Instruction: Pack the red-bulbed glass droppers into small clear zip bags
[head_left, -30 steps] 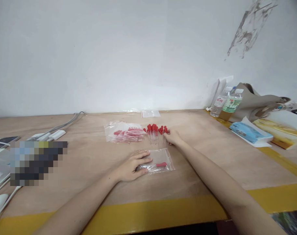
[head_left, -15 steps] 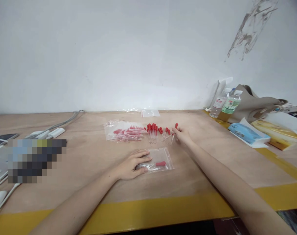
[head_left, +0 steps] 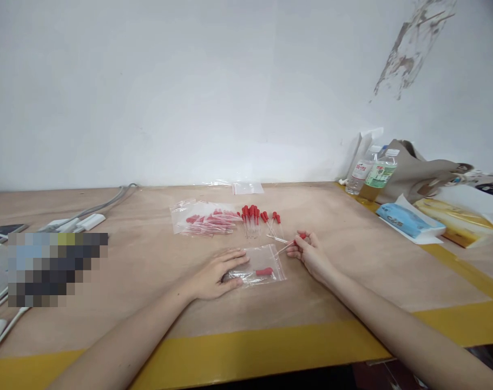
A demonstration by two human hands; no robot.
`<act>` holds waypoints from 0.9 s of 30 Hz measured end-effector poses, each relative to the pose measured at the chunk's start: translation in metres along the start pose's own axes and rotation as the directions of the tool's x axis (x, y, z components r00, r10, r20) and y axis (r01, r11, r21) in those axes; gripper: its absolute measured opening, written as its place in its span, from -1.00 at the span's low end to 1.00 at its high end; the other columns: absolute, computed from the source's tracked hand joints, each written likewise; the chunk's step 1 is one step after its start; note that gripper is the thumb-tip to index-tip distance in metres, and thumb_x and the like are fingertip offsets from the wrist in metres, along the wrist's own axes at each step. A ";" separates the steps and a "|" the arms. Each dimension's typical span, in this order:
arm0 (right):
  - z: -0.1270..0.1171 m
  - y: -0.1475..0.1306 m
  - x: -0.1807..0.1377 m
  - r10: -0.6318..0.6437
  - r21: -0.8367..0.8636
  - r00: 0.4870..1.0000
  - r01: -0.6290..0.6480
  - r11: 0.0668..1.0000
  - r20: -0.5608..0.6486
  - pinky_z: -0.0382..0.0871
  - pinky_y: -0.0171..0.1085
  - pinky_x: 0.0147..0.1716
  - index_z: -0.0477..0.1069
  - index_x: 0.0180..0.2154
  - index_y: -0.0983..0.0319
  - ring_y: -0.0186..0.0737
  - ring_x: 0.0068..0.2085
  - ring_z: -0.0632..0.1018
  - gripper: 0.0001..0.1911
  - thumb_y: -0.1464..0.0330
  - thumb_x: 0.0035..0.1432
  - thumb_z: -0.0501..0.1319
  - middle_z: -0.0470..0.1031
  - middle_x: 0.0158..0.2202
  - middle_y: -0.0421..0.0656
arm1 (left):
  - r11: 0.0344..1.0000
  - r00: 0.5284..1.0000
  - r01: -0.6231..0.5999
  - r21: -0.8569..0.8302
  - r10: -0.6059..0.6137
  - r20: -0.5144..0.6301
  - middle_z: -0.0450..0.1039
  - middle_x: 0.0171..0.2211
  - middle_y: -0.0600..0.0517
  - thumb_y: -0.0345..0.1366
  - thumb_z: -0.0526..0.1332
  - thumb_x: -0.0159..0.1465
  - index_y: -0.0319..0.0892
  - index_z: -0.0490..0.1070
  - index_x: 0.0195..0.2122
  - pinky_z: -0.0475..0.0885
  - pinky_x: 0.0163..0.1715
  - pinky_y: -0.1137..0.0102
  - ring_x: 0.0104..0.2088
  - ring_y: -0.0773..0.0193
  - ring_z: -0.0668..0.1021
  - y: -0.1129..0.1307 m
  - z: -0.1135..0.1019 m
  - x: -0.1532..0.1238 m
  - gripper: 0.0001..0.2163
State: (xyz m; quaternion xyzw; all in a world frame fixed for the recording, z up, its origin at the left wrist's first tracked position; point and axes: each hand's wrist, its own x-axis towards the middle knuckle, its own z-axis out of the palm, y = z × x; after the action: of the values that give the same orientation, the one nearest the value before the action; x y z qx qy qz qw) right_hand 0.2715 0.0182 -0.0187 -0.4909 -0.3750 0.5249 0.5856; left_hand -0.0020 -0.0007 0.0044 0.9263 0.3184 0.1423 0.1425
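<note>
My left hand (head_left: 216, 273) lies flat with fingers spread on the left part of a small clear zip bag (head_left: 266, 260) that has one red-bulbed dropper (head_left: 259, 272) inside. My right hand (head_left: 311, 254) is closed in a pinch on another red-bulbed glass dropper (head_left: 291, 245), holding it just right of the bag's top corner, its glass tip pointing toward the bag. Behind the bag lie several loose red-bulbed droppers (head_left: 254, 216) in a row. Left of them sits a pile of filled bags of droppers (head_left: 203, 222).
A stack of empty clear bags (head_left: 247, 188) lies by the wall. Two bottles (head_left: 372, 173), a beige bag (head_left: 425, 173) and a blue tissue pack (head_left: 404, 221) stand at the right. Cables and a white adapter (head_left: 86, 222) lie at the left. Yellow tape (head_left: 246, 352) marks the table's front edge.
My right hand picked a dropper from the loose row and brought it back toward the bag's right corner. My left hand stayed flat on the bag.
</note>
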 end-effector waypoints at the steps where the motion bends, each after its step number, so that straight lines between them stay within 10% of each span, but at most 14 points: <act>1: 0.002 0.000 -0.002 0.024 0.015 0.999 -0.025 1.000 0.031 0.46 -0.30 -0.43 0.12 -0.25 0.15 -0.35 -0.51 0.49 -0.74 0.26 0.02 0.14 0.37 -0.50 -0.26 | 1.000 1.000 -0.005 -0.007 0.005 -0.010 0.07 0.18 0.00 -0.11 0.06 0.24 -0.02 0.06 0.17 0.09 0.12 0.14 0.17 0.11 0.16 0.000 0.000 0.000 -0.53; 10: -0.002 -0.002 -0.011 0.040 -0.297 0.894 0.106 0.949 0.446 0.36 -0.32 -0.32 0.37 -0.30 0.28 -0.40 -0.43 0.46 -0.65 0.20 -0.13 0.27 0.47 -0.38 -0.19 | 1.000 1.000 -0.018 -0.016 0.018 -0.022 0.07 0.18 -0.01 -0.14 0.07 0.25 -0.04 0.01 0.19 0.11 0.11 0.16 0.16 0.12 0.17 0.002 -0.001 0.000 -0.51; 22: 0.015 0.003 -0.016 -0.054 -0.382 0.825 0.317 0.868 0.562 0.37 -0.29 -0.31 0.29 -0.20 0.21 -0.28 -0.26 0.51 -0.76 0.32 0.03 0.13 0.48 -0.27 -0.15 | 0.999 0.999 -0.032 -0.016 0.032 -0.026 0.07 0.18 -0.01 -0.15 0.08 0.24 -0.04 -0.02 0.20 0.09 0.12 0.16 0.16 0.10 0.16 0.000 0.000 0.002 -0.49; 27: -0.013 -0.019 -0.001 -0.171 -0.697 0.910 0.400 0.595 0.377 0.23 -0.38 -0.53 0.38 -0.34 0.23 -0.36 -0.50 0.39 -0.75 0.24 -0.10 0.23 0.43 -0.47 -0.20 | 0.999 0.999 -0.010 -0.050 0.008 -0.039 0.00 0.20 -0.02 -0.16 0.08 0.24 -0.06 0.02 0.19 0.11 0.12 0.17 0.18 0.11 0.13 0.002 0.000 0.000 -0.50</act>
State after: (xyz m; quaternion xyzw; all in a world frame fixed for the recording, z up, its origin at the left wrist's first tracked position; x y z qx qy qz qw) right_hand 0.2880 0.0158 -0.0034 -0.5467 -0.7108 0.2780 0.3443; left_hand -0.0011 -0.0021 0.0048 0.9210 0.3132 0.1686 0.1589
